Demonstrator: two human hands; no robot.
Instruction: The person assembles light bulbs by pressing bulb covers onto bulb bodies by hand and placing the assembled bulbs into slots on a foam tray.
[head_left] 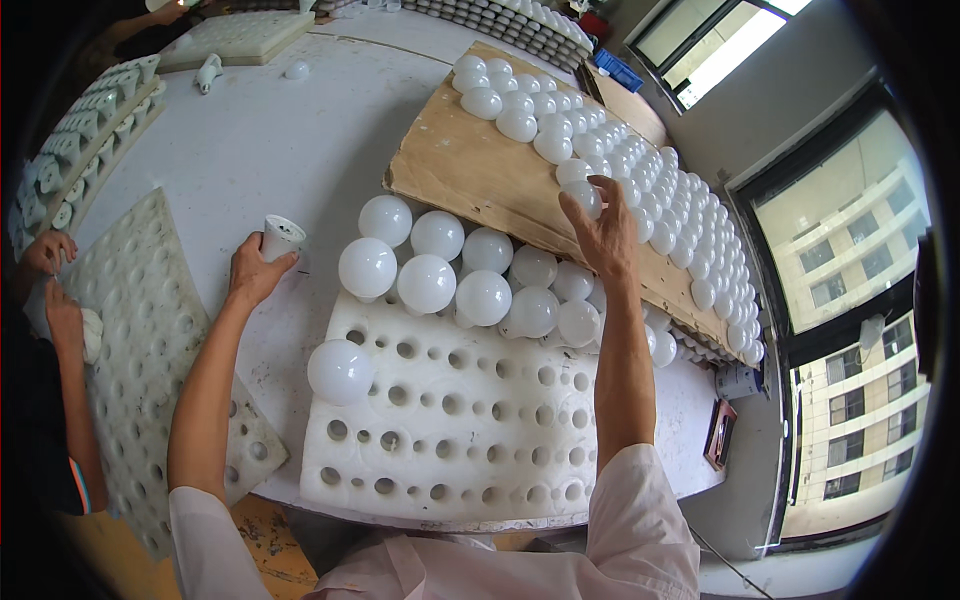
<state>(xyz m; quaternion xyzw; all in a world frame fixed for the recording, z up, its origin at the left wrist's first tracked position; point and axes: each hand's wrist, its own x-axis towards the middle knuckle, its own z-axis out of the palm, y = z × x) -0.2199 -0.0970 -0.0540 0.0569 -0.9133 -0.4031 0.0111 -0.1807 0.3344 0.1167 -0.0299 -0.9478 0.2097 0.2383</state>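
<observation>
While left grip clasps white housing, right grip pinches white globe

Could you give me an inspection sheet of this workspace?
Surface: white table, with small dark marks.
Job's things: white globes on a holed foam tray and a brown board.
Clutter: a loose socket-shaped piece and a small dome, far left.
Left hand: holds a white cup-shaped piece.
Right hand: at one globe on the board; firm grip unclear.
Cables: thin dark line, lower right; cannot tell if a cable.
Surroundings: windows, right; co-worker's hands beside another holed tray, left.
</observation>
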